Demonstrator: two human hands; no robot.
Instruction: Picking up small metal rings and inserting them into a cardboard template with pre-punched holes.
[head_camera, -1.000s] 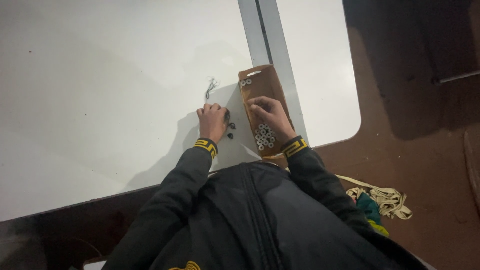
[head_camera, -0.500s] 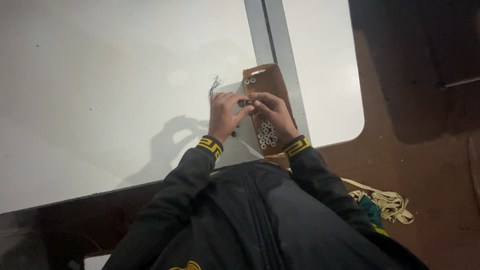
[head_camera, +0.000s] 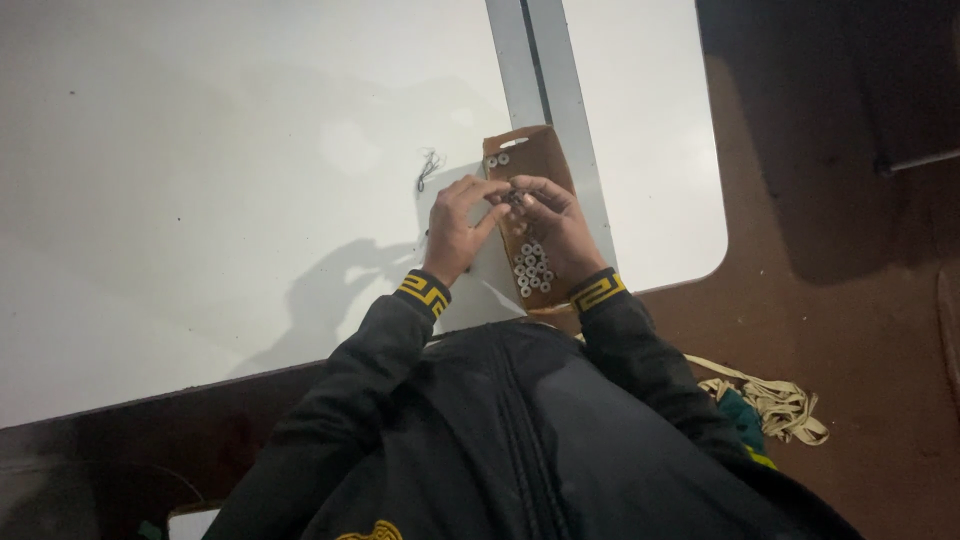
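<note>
A brown cardboard tray lies on the white table, holding several small silver rings. My left hand and my right hand meet above the tray. Between their fingertips they pinch a small dark and silver part; which fingers grip it is hard to tell. Two more rings sit at the tray's far end. A small tangle of dark wire lies on the table just left of the hands.
A grey metal strip runs across the table beside the tray. The table's rounded corner is at the right, over brown floor. Beige straps lie on the floor by my right side.
My left hand left the table surface and came up to join my right hand over the tray. Both hands now work a small part together.
</note>
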